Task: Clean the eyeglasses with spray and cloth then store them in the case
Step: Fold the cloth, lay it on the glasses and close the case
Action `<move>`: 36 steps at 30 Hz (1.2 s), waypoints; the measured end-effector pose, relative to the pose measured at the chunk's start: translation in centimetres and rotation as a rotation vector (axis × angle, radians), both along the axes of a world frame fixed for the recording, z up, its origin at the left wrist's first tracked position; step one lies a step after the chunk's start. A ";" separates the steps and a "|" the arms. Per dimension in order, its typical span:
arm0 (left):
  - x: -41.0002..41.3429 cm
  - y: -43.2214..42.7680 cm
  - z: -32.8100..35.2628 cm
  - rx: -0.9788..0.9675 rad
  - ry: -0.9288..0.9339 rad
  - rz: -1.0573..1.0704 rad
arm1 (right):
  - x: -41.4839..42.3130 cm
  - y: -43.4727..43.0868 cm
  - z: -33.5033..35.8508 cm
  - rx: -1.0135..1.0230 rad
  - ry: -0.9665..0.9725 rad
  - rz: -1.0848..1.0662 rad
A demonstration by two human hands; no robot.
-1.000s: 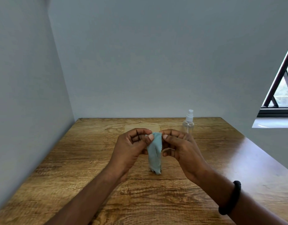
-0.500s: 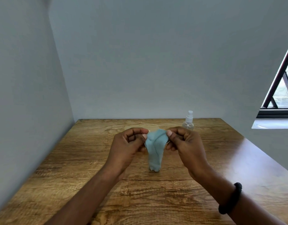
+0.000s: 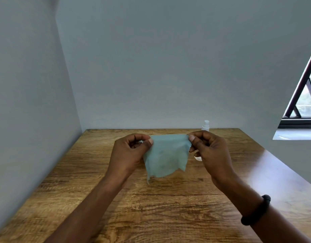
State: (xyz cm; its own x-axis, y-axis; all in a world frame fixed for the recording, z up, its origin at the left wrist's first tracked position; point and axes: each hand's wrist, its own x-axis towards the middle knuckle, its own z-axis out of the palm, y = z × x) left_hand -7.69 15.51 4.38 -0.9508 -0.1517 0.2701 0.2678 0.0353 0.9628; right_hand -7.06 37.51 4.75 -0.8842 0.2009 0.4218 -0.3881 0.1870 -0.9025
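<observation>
A thin blue-green cloth is held spread above a wooden table, its top corners pinched by the left hand and right hand. A spray bottle is half hidden behind the right hand. The glasses are barely made out.
</observation>
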 end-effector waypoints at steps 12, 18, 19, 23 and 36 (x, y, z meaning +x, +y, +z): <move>-1.2 -2.6 0.2 -0.307 0.110 0.084 | -0.8 1.2 0.3 0.071 -0.065 0.021; -1.5 -3.0 0.1 -0.332 0.150 0.125 | -1.1 1.1 0.0 0.067 0.001 -0.018; -1.4 -3.0 0.2 -0.327 0.149 0.124 | -1.1 1.2 0.0 0.056 0.013 -0.012; -0.8 -3.3 0.6 -0.324 0.104 0.063 | -0.4 1.9 0.3 0.010 -0.019 0.073; 12.2 -4.8 -4.1 -0.703 0.058 -0.156 | 9.4 6.0 -2.4 0.315 -0.388 0.568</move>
